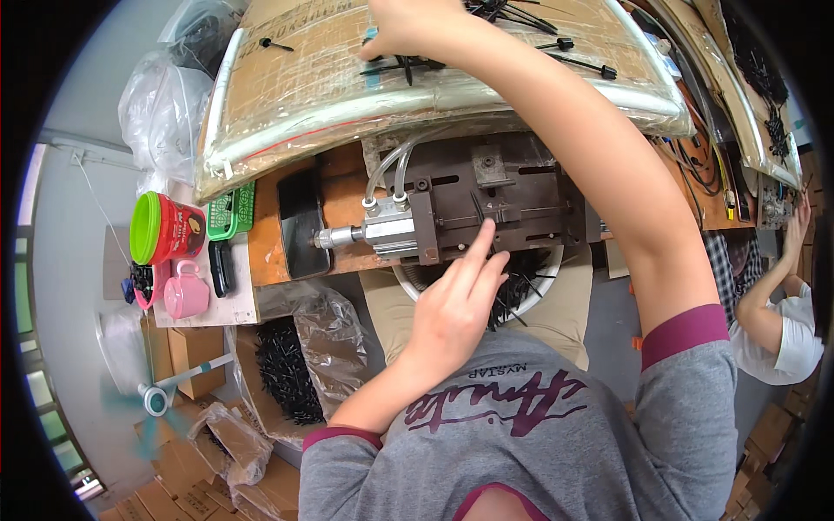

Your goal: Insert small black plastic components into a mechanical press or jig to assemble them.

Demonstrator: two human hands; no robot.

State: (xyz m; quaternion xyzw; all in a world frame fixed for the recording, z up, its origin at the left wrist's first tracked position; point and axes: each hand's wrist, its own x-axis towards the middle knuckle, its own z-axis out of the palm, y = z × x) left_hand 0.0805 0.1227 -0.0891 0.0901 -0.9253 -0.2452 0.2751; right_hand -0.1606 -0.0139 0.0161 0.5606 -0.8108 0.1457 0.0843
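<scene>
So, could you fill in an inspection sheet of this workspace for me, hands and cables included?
Surface: orange-brown wooden table, partly covered.
Job's things: dark, flat metal fixture with a silver metal cylinder; thin black plastic parts on a brown, tape-covered cardboard sheet.
Clutter: black rectangular phone on the table; green-and-red round plastic tub and pink plastic cup to its left.
Hands: left hand, index finger extended to the fixture; right hand by the black parts, grip unclear.
Cables: two clear, curved hoses joined to the cylinder.
Surroundings: turquoise-bladed fan; heaped black pieces in an open cardboard box; white-shirted co-worker at far right.
</scene>
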